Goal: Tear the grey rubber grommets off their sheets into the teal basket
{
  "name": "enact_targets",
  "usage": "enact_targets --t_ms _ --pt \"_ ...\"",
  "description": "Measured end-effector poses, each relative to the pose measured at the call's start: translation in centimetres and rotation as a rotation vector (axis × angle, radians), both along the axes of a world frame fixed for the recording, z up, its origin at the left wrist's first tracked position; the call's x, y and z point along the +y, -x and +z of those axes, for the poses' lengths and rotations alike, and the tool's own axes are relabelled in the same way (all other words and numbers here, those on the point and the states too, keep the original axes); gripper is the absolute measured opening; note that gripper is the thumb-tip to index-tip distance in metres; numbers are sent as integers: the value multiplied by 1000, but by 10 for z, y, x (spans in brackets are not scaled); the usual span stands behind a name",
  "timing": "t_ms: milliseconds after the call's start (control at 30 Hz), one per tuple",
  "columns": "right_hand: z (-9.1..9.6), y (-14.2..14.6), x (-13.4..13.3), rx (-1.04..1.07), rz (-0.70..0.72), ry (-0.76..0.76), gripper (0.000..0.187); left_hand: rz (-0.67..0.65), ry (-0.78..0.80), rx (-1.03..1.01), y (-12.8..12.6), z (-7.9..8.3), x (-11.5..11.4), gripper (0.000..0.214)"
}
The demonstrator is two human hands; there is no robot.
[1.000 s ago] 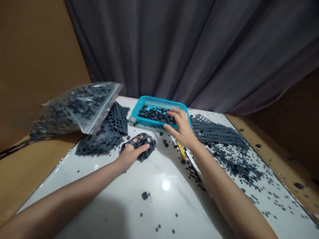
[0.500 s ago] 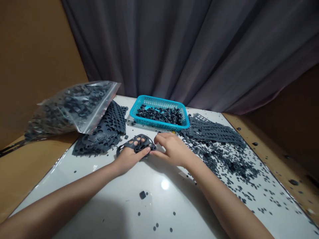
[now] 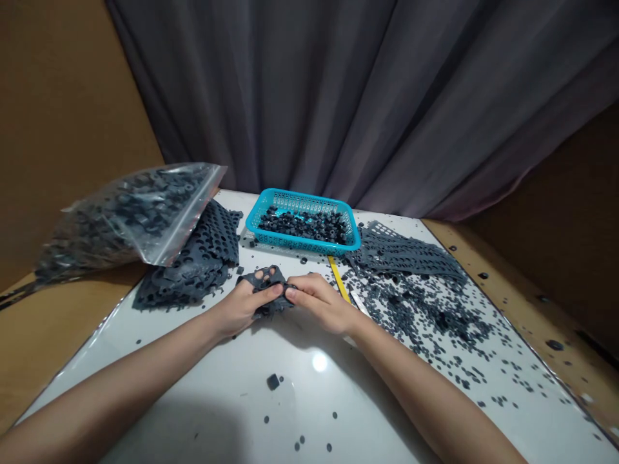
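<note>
A small dark rubber sheet with punched holes (image 3: 264, 280) is held between both hands near the middle of the white table (image 3: 203, 386). My left hand (image 3: 242, 306) grips its left part, thumb on top and fingers underneath. My right hand (image 3: 316, 303) pinches its right edge, fingertips meeting the left thumb. Behind the hands stands a turquoise plastic basket (image 3: 271, 212) holding several small black rubber rings.
A clear zip bag (image 3: 126, 216) full of black pieces lies at the left on a pile of perforated rubber sheets (image 3: 193, 267). More perforated sheets (image 3: 406, 254) and scattered black bits (image 3: 435, 316) cover the right side. A yellow strip (image 3: 338, 287) lies by the right hand. A grey curtain hangs behind.
My right hand left the basket, came back toward me and closed on the right edge of the small sheet. The left hand kept its hold on the sheet, which is now bunched up.
</note>
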State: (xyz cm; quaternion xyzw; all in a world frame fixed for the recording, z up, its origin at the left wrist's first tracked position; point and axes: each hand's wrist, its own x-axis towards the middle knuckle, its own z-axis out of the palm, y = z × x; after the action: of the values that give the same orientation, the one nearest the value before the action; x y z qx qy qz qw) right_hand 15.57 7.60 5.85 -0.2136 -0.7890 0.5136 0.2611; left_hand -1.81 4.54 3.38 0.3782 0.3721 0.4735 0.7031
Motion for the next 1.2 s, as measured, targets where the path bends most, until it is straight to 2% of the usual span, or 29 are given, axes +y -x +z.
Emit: enact_targets --t_ms 133,267,367,633,767,867,1033,1200 --pt "-9 7 -5 247 -37 380 33 -52 79 -148 5 3 0 25" --pt "-17 15 -6 397 -108 619 34 -48 101 -145 6 2 2 24" --pt "-19 19 -6 476 -152 740 33 -16 95 -155 5 1 3 24" --pt "-27 24 -3 528 -211 758 34 62 128 -128 2 0 3 23" --pt "-26 22 2 501 -248 702 34 97 147 -125 3 2 4 25" --pt "-22 15 9 488 -271 643 32 192 161 -149 6 3 8 24" --pt "-11 7 14 467 -174 647 34 334 174 -135 7 1 16 21" --pt "-7 7 13 416 -88 694 42 387 238 -85 2 -1 17 23"
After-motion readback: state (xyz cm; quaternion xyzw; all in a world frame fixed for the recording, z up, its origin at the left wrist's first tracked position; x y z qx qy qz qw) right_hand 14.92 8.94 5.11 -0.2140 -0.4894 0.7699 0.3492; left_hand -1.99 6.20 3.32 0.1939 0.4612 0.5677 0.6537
